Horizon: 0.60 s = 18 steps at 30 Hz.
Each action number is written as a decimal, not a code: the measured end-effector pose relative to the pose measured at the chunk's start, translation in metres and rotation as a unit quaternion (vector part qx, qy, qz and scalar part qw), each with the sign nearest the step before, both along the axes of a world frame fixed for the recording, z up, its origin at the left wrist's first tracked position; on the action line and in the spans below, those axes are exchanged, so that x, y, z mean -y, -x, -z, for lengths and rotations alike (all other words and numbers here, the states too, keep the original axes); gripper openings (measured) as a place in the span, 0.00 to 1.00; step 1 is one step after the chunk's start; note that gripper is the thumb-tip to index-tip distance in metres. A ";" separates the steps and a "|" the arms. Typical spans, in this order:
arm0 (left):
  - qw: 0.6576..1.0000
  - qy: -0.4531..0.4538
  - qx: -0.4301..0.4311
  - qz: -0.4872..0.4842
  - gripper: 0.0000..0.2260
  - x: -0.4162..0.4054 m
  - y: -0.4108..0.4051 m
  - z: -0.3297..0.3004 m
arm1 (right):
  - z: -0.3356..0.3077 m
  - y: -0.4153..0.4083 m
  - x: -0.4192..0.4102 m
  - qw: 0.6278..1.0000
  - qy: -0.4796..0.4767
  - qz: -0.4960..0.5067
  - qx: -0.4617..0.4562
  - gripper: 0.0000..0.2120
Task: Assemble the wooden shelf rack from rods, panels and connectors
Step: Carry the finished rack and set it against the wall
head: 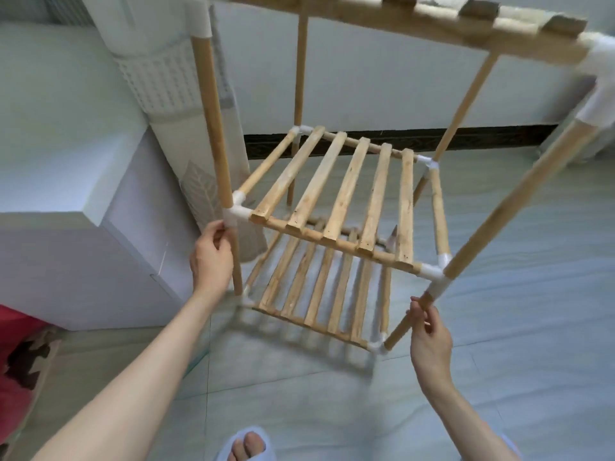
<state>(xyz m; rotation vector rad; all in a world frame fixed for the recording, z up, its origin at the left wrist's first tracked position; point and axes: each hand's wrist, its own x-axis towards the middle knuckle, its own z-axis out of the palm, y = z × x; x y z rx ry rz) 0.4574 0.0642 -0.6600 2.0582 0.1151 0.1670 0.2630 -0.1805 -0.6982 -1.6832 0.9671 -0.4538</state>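
The three-tier wooden shelf rack [332, 207], standing on the tiled floor [499, 327], is steadied just below its middle slatted panel [336, 197], each front rod being gripped by curled fingers of the left hand [211, 257] and right hand [429, 337].

top panel [416, 24]: blurred, cut off by the upper edge
right connector [599, 91], beside the top panel: smeared, runs off the right edge
bottom panel [312, 314], far below the top panel: front edge blurred
slipper [246, 447]: cut by the lower edge
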 end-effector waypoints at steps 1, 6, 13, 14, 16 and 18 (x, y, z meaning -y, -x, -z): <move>1.000 0.004 0.016 0.012 0.10 0.004 0.002 -0.010 | -0.010 -0.001 0.007 1.000 0.010 0.013 0.003 0.13; 0.995 -0.015 0.077 0.069 0.11 0.033 0.007 -0.065 | -0.066 -0.008 0.044 0.995 0.058 0.060 0.051 0.13; 0.992 -0.036 0.070 0.100 0.13 0.069 0.010 -0.089 | -0.113 -0.019 0.092 0.992 0.089 0.080 0.045 0.20; 0.992 -0.043 0.060 0.098 0.13 0.072 0.009 -0.087 | -0.112 -0.023 0.099 0.993 0.089 0.075 0.029 0.22; 0.992 -0.070 0.042 0.097 0.14 0.075 0.005 -0.082 | -0.109 -0.029 0.109 0.994 0.087 0.072 -0.006 0.23; 0.991 -0.090 0.028 0.093 0.14 0.078 -0.002 -0.077 | -0.104 -0.037 0.116 0.995 0.079 0.061 -0.025 0.23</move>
